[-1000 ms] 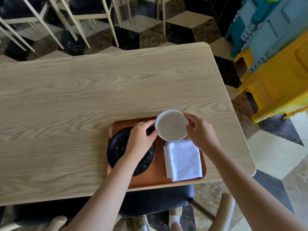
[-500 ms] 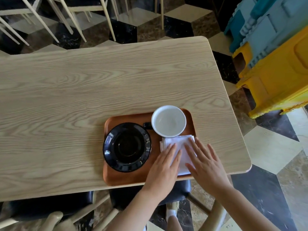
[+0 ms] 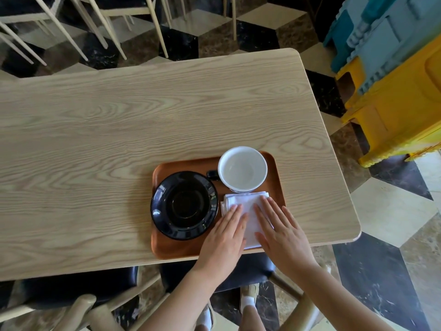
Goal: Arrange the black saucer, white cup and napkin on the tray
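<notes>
Two bare hands lie flat on the napkin point(image 3: 248, 212), palms down, fingers straight and close together, nothing clasped in either. The left hand point(image 3: 225, 237) covers the napkin's near left part, its fingertips point(image 3: 235, 207) reaching about halfway up the cloth. The right hand point(image 3: 280, 231) covers the near right part, its fingertips point(image 3: 265, 200) reaching closer to the far edge. A strip of white cloth shows between the two hands and beyond them on the far side.

The napkin is white, folded into a rough square with layered edges visible at its left side. It sits in the near right part of the tray point(image 3: 186, 163), its far edge just beside the base of the white cup point(image 3: 242, 169); whether they touch cannot be told.

The white cup stands upright in the far right corner of the tray, its inside empty. A small dark handle point(image 3: 212, 174) projects from its left side, toward the black saucer point(image 3: 184, 205).

The black saucer occupies the left part of the tray, glossy, right way up, its right rim just beside the napkin's left edge.

The tray is brown, rectangular with rounded corners, and rests at the near edge of the light wooden table point(image 3: 119, 139), toward its right end. Dark chair seats point(image 3: 71, 286) show under the near edge. Pale chair legs point(image 3: 100, 25) stand on the patterned floor beyond the table. Yellow and blue plastic crates point(image 3: 393, 75) stand at far right.
</notes>
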{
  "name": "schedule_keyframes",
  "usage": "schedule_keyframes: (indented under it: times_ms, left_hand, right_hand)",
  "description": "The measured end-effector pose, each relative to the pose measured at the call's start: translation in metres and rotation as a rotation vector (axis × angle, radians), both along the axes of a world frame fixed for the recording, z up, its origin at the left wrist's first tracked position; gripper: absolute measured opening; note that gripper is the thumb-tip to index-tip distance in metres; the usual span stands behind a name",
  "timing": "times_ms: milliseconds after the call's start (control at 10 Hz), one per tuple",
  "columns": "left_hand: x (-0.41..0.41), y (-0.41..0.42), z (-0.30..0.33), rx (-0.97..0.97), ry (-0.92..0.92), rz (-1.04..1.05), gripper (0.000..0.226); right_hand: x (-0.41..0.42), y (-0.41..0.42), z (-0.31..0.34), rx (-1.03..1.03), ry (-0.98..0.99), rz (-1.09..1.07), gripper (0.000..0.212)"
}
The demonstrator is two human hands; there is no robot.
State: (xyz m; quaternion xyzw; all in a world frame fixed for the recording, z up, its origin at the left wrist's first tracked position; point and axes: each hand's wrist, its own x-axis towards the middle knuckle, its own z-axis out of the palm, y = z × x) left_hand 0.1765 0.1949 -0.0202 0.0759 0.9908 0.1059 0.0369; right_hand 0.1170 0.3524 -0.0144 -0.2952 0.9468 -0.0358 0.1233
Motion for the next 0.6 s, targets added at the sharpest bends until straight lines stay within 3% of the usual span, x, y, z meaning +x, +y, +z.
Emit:
schedule_keyframes:
  times_ms: [200, 400, 500, 600]
  left_hand:
    - [0.001, -0.005, -0.002, 0.013, 0.018, -0.002, 0.058]
    - [-0.001, -0.005, 0.0, -0.005, 0.031, -0.017, 0.057]
    - [0.001, -0.005, 0.009, -0.008, 0.035, -0.044, 0.056]
    - [-0.007, -0.009, 0.033, 0.0, 0.064, -0.03, 0.044]
  right_hand:
    - [0.002, -0.003, 0.0, 0.011, -0.008, -0.003, 0.062]
    - [0.0, -0.005, 0.005, 0.03, -0.015, -0.01, 0.055]
    - [-0.003, -0.008, 0.018, 0.052, 0.017, 0.0, 0.065]
    - [-0.01, -0.015, 0.047, -0.007, 0.026, -0.016, 0.042]
